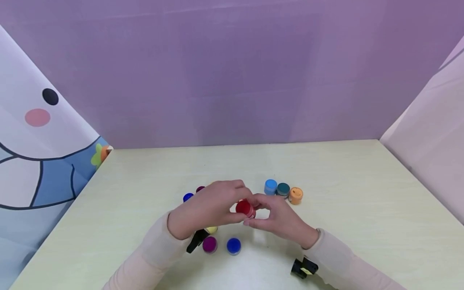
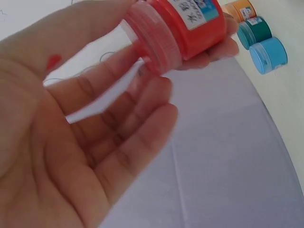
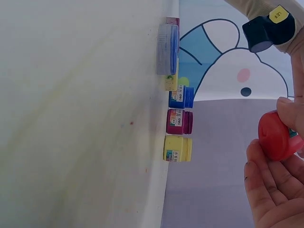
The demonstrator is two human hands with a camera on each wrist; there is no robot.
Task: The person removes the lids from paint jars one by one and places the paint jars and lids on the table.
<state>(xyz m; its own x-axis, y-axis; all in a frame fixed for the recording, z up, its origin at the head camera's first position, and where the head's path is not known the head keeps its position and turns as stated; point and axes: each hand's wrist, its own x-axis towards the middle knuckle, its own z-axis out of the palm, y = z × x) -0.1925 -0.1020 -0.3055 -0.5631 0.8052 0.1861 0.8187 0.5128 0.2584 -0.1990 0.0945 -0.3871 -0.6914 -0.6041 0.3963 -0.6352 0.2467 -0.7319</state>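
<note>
Red jar (image 1: 243,208) sits between the two hands (image 1: 219,203) (image 1: 280,219), pinched from both sides.

The head camera looks forward and down from above; both wrist cameras, much closer, share the red jar (image 2: 183,33).

A: Where's the held jar (image 1: 245,208)?
B: Over the table (image 1: 344,181), between left hand (image 1: 214,203) and right hand (image 1: 277,217).
A: Right side?
B: Three jars (image 1: 283,190) in a row, beyond the right hand; rightmost sits nearest.
A: Near side?
B: Two jars (image 1: 233,246), side by side, nearer than the held one.
A: Left?
B: More jars (image 1: 188,197) beyond the left hand, partly hidden.
A: Edges?
B: Back wall (image 1: 250,80) far, left wall (image 1: 21,133), right wall (image 1: 435,133).
</note>
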